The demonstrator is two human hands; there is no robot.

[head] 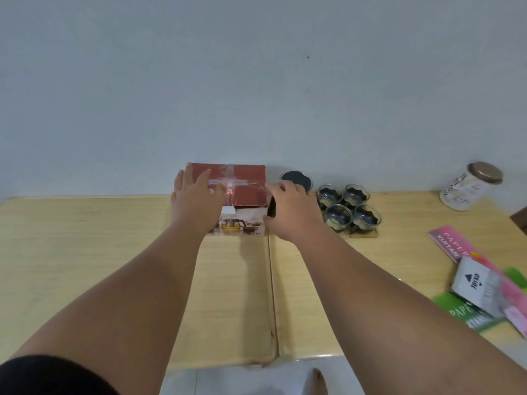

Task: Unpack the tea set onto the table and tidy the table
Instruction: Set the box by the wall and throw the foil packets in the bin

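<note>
The red and white tea set box (242, 189) stands at the back of the wooden table (85, 252), against the wall. My left hand (196, 201) lies flat on its left top and front. My right hand (291, 212) clasps the box's right end. Right of the box stand several glass cups (348, 209) with dark handles, on wooden coasters. A round black lid (296, 178) shows behind my right hand; what it sits on is hidden.
A white jar with a gold lid (470, 186) stands at the back right. Pink and green paper booklets (462, 249) and a white Joyko box (476, 283) lie at the right edge. A seam (272, 295) runs down the tabletop's middle.
</note>
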